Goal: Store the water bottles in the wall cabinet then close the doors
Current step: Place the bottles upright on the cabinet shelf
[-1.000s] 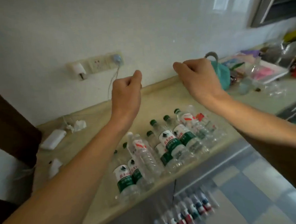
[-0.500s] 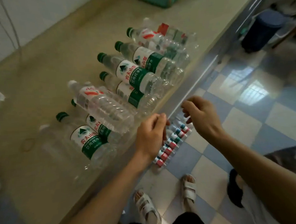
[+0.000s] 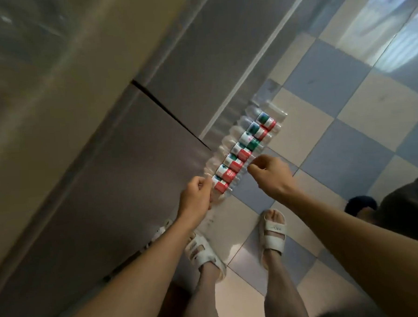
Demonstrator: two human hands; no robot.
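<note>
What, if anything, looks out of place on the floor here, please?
A row of water bottles lies on its side on the checkered floor against the grey cabinet doors, not stored. Both hands, left hand and right hand, hover over it with curled fingers.

Bottle row (image 3: 245,149) motion-blurred; left fingers (image 3: 205,182) cover its near end.

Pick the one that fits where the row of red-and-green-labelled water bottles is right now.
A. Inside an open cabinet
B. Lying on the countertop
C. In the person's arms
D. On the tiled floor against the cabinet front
D: the row of bottles stands on the checkered floor along the closed cabinet front, just above both hands.
</note>
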